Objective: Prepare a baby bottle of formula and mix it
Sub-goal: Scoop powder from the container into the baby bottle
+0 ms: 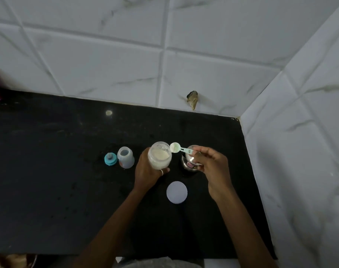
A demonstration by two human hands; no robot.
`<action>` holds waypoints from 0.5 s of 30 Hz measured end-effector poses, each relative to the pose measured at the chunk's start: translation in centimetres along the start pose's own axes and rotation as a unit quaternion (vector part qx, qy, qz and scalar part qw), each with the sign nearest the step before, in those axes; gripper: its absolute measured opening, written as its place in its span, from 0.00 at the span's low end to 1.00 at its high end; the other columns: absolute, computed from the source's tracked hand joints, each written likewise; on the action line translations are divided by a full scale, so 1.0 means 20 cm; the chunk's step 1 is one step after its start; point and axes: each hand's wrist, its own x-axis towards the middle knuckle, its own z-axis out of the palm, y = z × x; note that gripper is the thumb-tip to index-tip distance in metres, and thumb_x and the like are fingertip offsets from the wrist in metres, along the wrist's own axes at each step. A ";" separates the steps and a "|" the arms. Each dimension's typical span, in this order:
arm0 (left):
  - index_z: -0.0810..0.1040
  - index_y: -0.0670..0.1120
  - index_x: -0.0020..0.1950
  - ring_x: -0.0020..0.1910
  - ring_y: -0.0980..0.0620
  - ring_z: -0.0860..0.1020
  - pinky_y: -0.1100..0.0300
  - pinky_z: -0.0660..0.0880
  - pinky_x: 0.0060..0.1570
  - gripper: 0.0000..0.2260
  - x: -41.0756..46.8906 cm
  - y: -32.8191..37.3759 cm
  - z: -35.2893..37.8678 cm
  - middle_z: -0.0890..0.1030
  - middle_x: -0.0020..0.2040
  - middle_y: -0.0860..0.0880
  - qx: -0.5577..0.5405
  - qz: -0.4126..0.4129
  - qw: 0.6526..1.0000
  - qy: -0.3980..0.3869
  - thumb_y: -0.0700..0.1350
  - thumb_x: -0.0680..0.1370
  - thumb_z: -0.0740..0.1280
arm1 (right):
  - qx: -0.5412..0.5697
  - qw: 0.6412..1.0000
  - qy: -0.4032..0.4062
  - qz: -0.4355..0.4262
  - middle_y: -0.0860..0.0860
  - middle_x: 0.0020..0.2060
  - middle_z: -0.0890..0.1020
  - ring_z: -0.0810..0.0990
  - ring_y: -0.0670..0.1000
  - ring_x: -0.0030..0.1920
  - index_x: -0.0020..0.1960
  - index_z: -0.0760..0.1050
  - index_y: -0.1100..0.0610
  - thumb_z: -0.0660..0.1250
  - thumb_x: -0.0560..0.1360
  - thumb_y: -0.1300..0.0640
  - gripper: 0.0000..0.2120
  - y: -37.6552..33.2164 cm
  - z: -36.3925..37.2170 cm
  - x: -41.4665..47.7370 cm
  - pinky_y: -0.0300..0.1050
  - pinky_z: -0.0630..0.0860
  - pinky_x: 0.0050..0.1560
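On the black counter [49, 151], a teal cap [110, 159] is set at the left, touching an open, upright bottle [125, 157]. Just right of it, a lidless jar [159, 155] of pale powder is gripped by the left hand [147, 171], fingers wrapped round its side. A scoop [181, 148] is pinched at the handle by the right hand [211, 167], its bowl beside the jar's rim. A steel vessel [190, 163] sits under that hand. A white lid [176, 192] lies nearer, between the wrists.
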 end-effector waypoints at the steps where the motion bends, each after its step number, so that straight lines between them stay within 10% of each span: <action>1: 0.72 0.56 0.69 0.65 0.60 0.76 0.56 0.77 0.64 0.43 0.00 -0.01 0.01 0.76 0.65 0.60 0.005 -0.002 1.000 -0.002 0.55 0.58 0.85 | 0.002 1.000 0.001 0.003 0.53 0.50 0.87 0.85 0.50 0.48 0.53 0.85 0.57 0.72 0.75 0.66 0.08 0.01 0.00 0.00 0.34 0.78 0.39; 15: 0.66 0.53 0.69 0.67 0.59 0.72 0.61 0.70 0.66 0.42 -0.06 -0.01 0.02 0.73 0.69 0.56 -0.017 -0.042 0.999 0.004 0.47 0.61 0.85 | 0.003 1.000 -0.007 0.010 0.59 0.50 0.85 0.81 0.50 0.45 0.52 0.85 0.57 0.72 0.76 0.65 0.07 0.06 0.02 0.04 0.46 0.78 0.49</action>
